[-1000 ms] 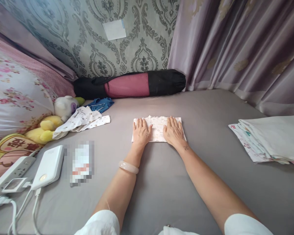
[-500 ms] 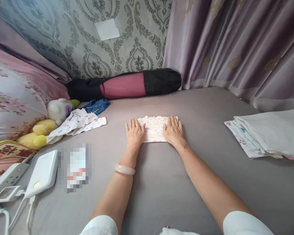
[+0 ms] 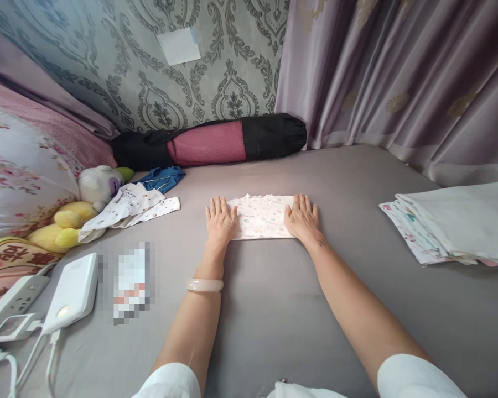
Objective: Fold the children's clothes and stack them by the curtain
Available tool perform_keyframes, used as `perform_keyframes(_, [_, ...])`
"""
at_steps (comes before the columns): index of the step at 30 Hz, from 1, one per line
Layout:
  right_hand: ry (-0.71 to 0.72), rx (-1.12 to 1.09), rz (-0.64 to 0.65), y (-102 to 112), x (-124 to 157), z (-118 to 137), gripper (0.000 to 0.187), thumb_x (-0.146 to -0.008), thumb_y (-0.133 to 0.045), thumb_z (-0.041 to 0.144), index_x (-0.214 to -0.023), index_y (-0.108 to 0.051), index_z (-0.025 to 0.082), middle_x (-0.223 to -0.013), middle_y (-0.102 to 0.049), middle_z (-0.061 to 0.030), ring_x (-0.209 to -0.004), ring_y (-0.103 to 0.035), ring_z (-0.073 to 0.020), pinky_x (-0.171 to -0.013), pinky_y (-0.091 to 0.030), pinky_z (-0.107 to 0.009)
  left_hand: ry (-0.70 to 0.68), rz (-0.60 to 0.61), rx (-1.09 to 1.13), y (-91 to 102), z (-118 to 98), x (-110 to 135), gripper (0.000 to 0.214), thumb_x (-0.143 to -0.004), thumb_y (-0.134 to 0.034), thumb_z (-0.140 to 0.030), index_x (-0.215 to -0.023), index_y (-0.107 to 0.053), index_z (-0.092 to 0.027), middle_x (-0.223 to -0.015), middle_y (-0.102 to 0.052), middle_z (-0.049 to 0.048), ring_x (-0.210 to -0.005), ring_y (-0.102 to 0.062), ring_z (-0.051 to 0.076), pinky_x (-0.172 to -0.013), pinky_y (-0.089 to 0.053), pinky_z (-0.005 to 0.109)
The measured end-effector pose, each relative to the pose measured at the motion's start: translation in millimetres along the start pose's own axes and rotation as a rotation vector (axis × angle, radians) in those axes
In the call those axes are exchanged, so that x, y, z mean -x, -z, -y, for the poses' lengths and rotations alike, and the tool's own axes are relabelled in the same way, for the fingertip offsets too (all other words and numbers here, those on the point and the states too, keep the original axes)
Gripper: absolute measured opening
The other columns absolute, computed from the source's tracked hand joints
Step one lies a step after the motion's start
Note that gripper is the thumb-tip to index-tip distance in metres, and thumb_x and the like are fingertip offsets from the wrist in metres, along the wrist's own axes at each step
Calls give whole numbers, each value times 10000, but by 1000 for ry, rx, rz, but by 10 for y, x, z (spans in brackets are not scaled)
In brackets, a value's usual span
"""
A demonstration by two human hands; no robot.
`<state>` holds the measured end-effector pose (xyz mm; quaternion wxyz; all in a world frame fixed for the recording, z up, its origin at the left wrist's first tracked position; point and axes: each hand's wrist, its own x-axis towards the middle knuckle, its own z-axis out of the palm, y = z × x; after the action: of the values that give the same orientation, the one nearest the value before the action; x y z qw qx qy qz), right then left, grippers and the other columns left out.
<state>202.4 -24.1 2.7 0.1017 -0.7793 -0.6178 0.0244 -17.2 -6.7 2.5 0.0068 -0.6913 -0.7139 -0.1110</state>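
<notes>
A pale pink printed garment [image 3: 262, 217], folded into a flat rectangle, lies on the grey bed sheet [image 3: 269, 309]. My left hand [image 3: 221, 220] rests flat over its left end, fingers stretched away from me. Over the right end lies my right hand [image 3: 302, 218], also flat with the fingers extended. Both palms face down and cover the two short edges of the garment, while its printed middle shows between them. Neither hand grasps anything. A pale bangle [image 3: 205, 284] circles my left forearm.
Folded cloths [image 3: 460, 221] are stacked at the right. On the left lie a white printed garment [image 3: 135, 207], a blue garment [image 3: 162, 178], plush toys [image 3: 68, 221], a power bank [image 3: 71, 293] and a power strip [image 3: 14, 298]. A black-and-pink long bag [image 3: 207, 145] lies along the wall.
My hands have slid apart, the left one leftward and the right one rightward, out to the ends of the folded garment. More of its middle shows now.
</notes>
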Motion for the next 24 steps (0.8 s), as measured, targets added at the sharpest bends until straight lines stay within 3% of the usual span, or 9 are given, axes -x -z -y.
perform_keyframes(3, [-26, 5, 37, -31, -26, -47, 639, -1011, -152, 354, -1543, -265, 19, -1605, -259, -193, -1491, -213, -277, -1186, -200, -505, 6, 78, 46, -38, 53, -18, 653, -1008, -226, -446, -1512, -360, -52, -1578, -340, 157, -1490, -250, 303, -1212, -237, 469])
perform_keyframes(10, [-28, -53, 41, -62, -37, -64, 645, -1012, -156, 367, -1543, -258, 16, -1609, -246, -192, -1492, -206, -282, -1190, -179, -509, 16, 96, 53, -55, 61, -25, 664, -1005, -215, -473, -1515, -360, -73, -1579, -336, 153, -1486, -262, 306, -1203, -249, 493])
perform_keyframes(17, [103, -9, -73, 3, -14, 21, 626, -1008, -192, 337, -1529, -285, 1, -1612, -251, -175, -1498, -190, -277, -1210, -122, -485, -79, -45, -21, 0, -2, -19, 648, -1016, -196, -443, -1507, -370, -56, -1584, -334, 147, -1503, -218, 285, -1229, -180, 465])
perform_keyframes(24, [112, -1, 18, -79, 1, 59, 638, -1008, -211, 363, -1524, -304, -1, -1611, -252, -178, -1490, -213, -290, -1201, -174, -463, -113, 83, -18, -57, -56, 2, 638, -1018, -208, -434, -1489, -392, -46, -1570, -358, 167, -1479, -289, 282, -1221, -210, 456])
